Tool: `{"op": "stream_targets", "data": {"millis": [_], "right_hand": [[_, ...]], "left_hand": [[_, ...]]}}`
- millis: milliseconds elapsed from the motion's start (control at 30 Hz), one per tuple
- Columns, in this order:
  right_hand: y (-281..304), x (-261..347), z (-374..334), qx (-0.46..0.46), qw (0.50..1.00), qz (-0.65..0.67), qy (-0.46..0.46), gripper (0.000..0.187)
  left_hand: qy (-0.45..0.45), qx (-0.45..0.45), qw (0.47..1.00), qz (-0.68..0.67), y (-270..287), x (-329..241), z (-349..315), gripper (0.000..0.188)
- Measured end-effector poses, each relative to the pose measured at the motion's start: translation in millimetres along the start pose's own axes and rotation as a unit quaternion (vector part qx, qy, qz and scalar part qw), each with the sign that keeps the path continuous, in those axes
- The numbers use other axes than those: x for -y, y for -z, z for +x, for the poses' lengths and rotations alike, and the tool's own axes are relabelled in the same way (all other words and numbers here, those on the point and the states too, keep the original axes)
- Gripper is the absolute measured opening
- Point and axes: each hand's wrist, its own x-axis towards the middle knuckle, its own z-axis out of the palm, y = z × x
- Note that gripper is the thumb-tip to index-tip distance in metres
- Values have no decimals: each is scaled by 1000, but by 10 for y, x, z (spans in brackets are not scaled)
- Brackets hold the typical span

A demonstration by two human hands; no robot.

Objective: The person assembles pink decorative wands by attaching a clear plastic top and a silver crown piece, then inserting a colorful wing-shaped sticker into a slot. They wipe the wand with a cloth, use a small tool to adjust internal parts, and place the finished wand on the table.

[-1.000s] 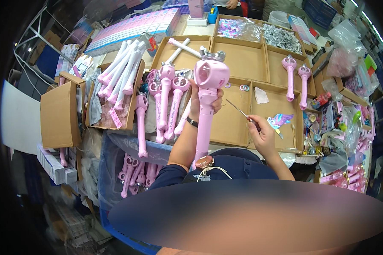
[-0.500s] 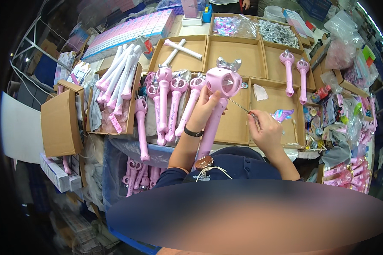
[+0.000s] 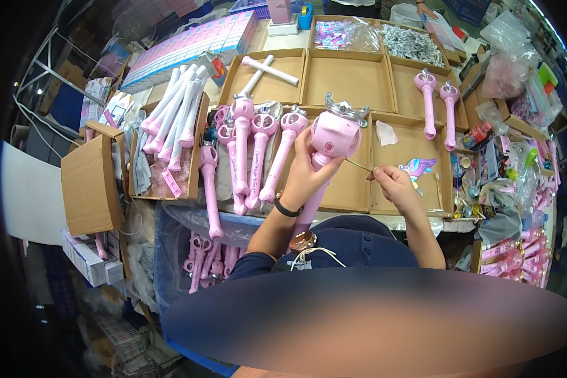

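Observation:
Wrapped around the neck of a pink toy wand [image 3: 335, 135], my left hand [image 3: 305, 176] is closed, holding it tilted with its round head up. A silver crown [image 3: 348, 112] tops the head, and the lower handle runs down toward my chest. My right hand [image 3: 398, 189] pinches a thin metal screwdriver [image 3: 360, 166]; its handle is mostly hidden by the fingers. The shaft points at the wand just below its head; whether the tip touches cannot be seen. A purple-blue wing piece [image 3: 421, 166] lies in the cardboard tray [image 3: 394, 205] beyond my right hand.
Several pink wands [image 3: 263, 126] lie to the left, beside a box of white-and-pink sticks [image 3: 181, 116]. Two pink wands [image 3: 426, 104] lie in a tray at right. Farther back are silver parts [image 3: 412, 49]. A blue-lined bin [image 3: 170, 233] holds more wands.
The wand's head has turned in my left hand, so a closed pink side now shows instead of the clear faceted opening. My right hand and the screwdriver have shifted slightly, lower and to the right.

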Motion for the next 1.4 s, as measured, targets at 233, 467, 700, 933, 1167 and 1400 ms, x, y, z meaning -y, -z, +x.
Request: {"op": "stream_targets", "data": {"millis": [233, 467, 700, 933, 1167, 1400], "right_hand": [[-101, -80, -46, -97, 953, -176, 229, 15], [-158, -52, -81, -150, 889, -265, 343, 11], [-206, 133, -234, -170, 852, -359, 340, 12], [-228, 366, -469, -170, 894, -345, 230, 16], [-297, 351, -417, -195, 881, -348, 256, 16], [-100, 141, -183, -94, 954, -253, 130, 24]], "left_hand": [[29, -12, 999, -5, -9, 17, -24, 72], [54, -3, 998, -36, -7, -9, -22, 70], [107, 9, 979, -172, 27, -12, 11, 73], [177, 32, 957, -225, 76, 9, 53, 60], [181, 42, 950, -250, 47, -19, 9, 48], [92, 38, 993, -70, -42, -17, -18, 78]]}}
